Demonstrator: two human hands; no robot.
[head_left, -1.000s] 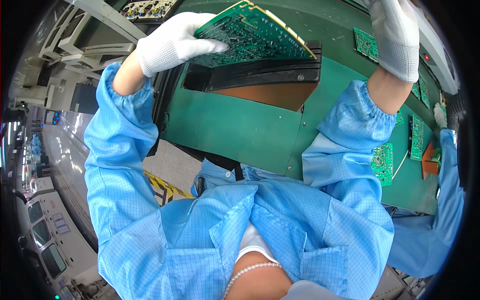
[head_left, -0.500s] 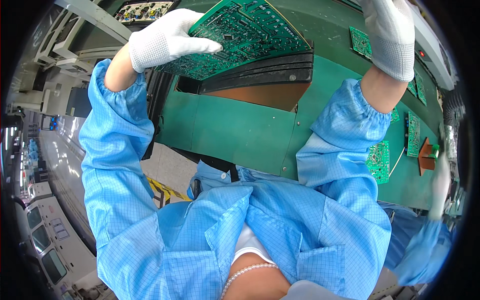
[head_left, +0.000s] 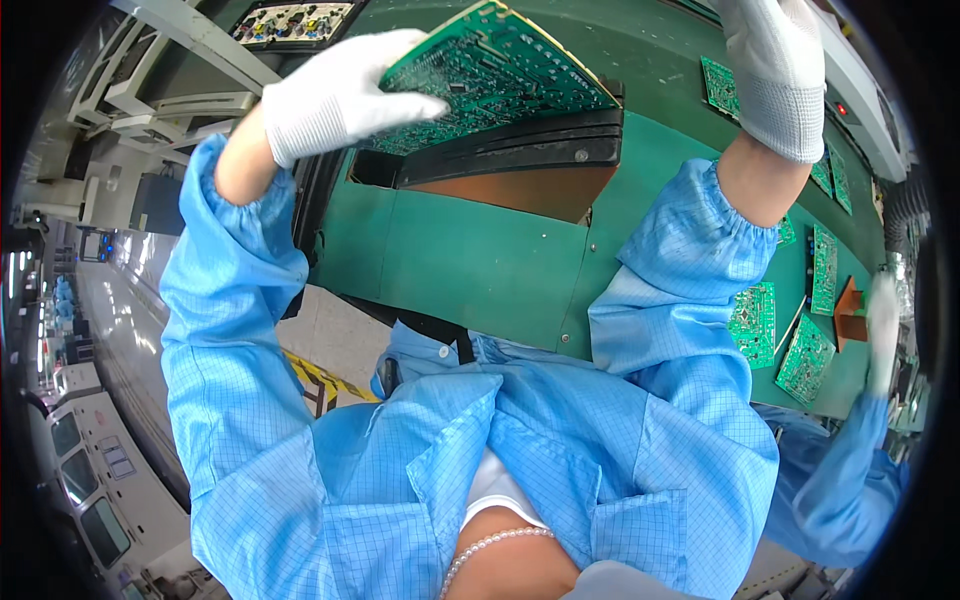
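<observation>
Head view: the gloved left hand [head_left: 340, 95] grips a large green circuit board [head_left: 500, 80], fingers [head_left: 405, 105] closed over its near edge; the board has tipped lower toward the black slotted tray [head_left: 520, 150] than half a second ago, likely nearing placement. The right hand [head_left: 770, 70] reaches up, its fingers cropped, so I cannot tell their state. Smaller boards [head_left: 752, 322] lie on the green bench [head_left: 480, 260]; a factory aisle runs left
</observation>
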